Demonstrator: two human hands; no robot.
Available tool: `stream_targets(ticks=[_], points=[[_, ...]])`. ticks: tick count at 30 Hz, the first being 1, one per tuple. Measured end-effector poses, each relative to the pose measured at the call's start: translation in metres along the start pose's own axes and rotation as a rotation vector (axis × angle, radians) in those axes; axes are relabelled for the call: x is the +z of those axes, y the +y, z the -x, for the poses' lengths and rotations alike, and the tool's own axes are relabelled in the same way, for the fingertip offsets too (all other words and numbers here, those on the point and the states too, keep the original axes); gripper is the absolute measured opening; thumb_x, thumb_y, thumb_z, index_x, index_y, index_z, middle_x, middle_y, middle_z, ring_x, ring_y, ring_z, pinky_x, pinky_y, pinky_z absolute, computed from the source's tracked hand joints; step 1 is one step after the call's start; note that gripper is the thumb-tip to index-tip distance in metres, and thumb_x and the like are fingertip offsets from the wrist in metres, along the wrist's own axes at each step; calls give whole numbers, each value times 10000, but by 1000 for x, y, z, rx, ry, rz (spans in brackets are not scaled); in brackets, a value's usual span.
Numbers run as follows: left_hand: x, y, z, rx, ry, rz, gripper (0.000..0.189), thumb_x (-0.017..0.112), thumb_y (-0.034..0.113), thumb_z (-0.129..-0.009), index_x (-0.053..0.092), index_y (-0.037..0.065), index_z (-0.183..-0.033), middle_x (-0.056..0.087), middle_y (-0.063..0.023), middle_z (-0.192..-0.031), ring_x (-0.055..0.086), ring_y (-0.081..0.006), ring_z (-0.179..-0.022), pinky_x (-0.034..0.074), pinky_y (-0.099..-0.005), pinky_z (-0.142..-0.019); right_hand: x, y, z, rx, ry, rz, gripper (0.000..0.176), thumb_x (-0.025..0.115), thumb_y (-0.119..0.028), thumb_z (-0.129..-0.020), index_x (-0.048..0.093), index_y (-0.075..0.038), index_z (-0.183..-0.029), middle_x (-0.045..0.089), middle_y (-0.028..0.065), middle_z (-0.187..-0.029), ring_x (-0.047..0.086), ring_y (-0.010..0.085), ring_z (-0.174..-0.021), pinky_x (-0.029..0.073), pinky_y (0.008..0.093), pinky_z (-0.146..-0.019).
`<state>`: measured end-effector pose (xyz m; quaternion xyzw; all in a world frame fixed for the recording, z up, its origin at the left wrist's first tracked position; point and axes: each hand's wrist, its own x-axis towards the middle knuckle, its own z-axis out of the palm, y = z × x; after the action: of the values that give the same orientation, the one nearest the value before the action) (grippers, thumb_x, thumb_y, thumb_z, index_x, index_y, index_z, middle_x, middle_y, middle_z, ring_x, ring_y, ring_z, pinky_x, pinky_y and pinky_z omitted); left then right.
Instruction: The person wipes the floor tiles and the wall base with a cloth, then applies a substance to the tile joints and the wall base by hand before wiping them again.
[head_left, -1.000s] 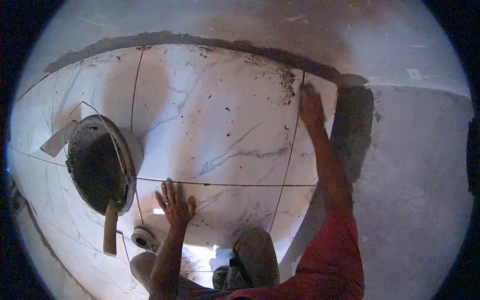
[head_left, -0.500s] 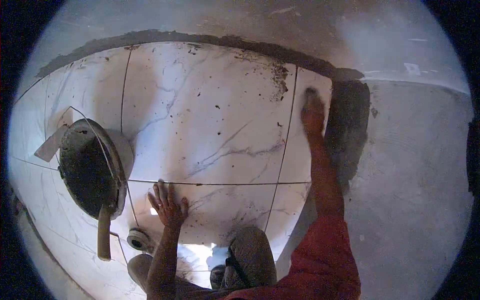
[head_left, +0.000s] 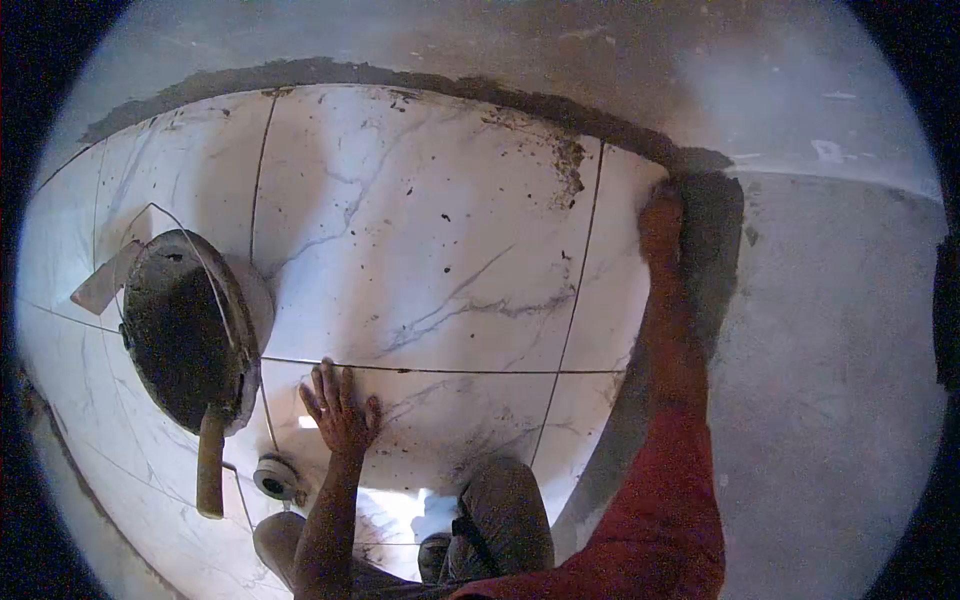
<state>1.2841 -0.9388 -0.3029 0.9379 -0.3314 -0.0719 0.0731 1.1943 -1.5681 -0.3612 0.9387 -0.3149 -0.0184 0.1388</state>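
Note:
My left hand [head_left: 343, 412] lies flat on a white marble-veined tile [head_left: 420, 410], fingers spread just below a dark joint line. It holds nothing. At the far right, my right hand [head_left: 661, 225] rests at the edge of a narrow tile strip [head_left: 620, 250], beside the dark mortar band [head_left: 715, 240]. Its fingers look curled, and whatever may be in them is hidden. Dark crumbs of mortar [head_left: 570, 165] dot the large tile [head_left: 430, 260] between my hands.
To the left stands a bucket [head_left: 262, 300] with a wire handle and a dark inside. A tool's wooden handle [head_left: 210, 470] sticks out over its rim, and a flat blade [head_left: 105, 280] shows at its far side. Near my knee sits a round ring-shaped fitting [head_left: 274, 478]. Grey wall surfaces border the tiles.
My right hand has moved right, from the narrow tile strip to its outer edge by the mortar band. My left hand stays flat in the same place on the tile.

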Motion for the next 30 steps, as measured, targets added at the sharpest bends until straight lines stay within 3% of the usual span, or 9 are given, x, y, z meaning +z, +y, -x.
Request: stream_targets(ticks=[3, 7, 10, 15, 20, 23, 27, 30], points=[[-3, 6, 1, -9, -48, -24, 549, 491, 352, -835, 388, 57, -1286, 292, -216, -1391, 236, -386, -1305, 122, -583, -1050, -2, 2, -26, 76, -197, 24, 286, 548, -100, -739, 593, 45, -981, 557, 227, -1076, 517, 332, -1024, 377, 444, -928], [2, 1, 3, 7, 29, -17, 564, 508, 340, -817, 386, 51, -1285, 282, -216, -1396, 231, -389, -1307, 118, -587, -1049, -45, -20, 44, -461, 191, 512, 243, 550, -122, -748, 611, 15, -939, 587, 207, -981, 559, 320, -956, 426, 434, -843], [8, -1, 3, 3, 45, -18, 576, 518, 338, -804, 387, 46, -1283, 283, -219, -1395, 228, -393, -1307, 114, -588, -1048, -35, -19, 54, -171, 89, 111, 231, 543, -124, -752, 612, 14, -925, 591, 203, -964, 563, 320, -944, 429, 429, -842], [-1, 3, 1, -5, -37, -41, 582, 512, 351, -805, 387, 40, -1280, 295, -225, -1387, 231, -398, -1303, 101, -587, -1047, 7, 8, -36, 25, -82, 50, 214, 532, -127, -759, 613, 12, -901, 598, 196, -935, 568, 321, -924, 433, 421, -839], [2, 1, 2, -19, -23, -15, 577, 505, 373, -813, 400, 36, -1269, 293, -225, -1386, 242, -398, -1296, 95, -583, -1048, -29, -13, 27, -160, 61, 133, 202, 520, -130, -766, 614, 9, -878, 605, 189, -907, 574, 322, -903, 438, 413, -836], [3, -1, 2, 12, 23, -12, 578, 511, 372, -812, 401, 37, -1269, 299, -221, -1384, 246, -394, -1295, 108, -582, -1046, -20, -7, 19, -112, 76, 53, 197, 513, -132, -770, 615, 8, -863, 609, 185, -890, 577, 322, -891, 441, 408, -834], [-2, 3, -3, -5, -73, -49, 573, 510, 364, -818, 397, 41, -1277, 303, -213, -1385, 248, -391, -1295, 122, -582, -1044, 9, 3, -44, 50, -159, 66, 193, 504, -135, -776, 616, 6, -845, 615, 180, -867, 581, 323, -875, 444, 401, -832], [-2, 4, 0, 32, 35, -17, 572, 505, 350, -825, 385, 42, -1292, 292, -210, -1394, 244, -387, -1300, 129, -583, -1042, 5, 6, -25, 20, -75, 197, 167, 512, -138, -771, 624, -16, -791, 621, 152, -806, 587, 322, -831, 449, 403, -818]])
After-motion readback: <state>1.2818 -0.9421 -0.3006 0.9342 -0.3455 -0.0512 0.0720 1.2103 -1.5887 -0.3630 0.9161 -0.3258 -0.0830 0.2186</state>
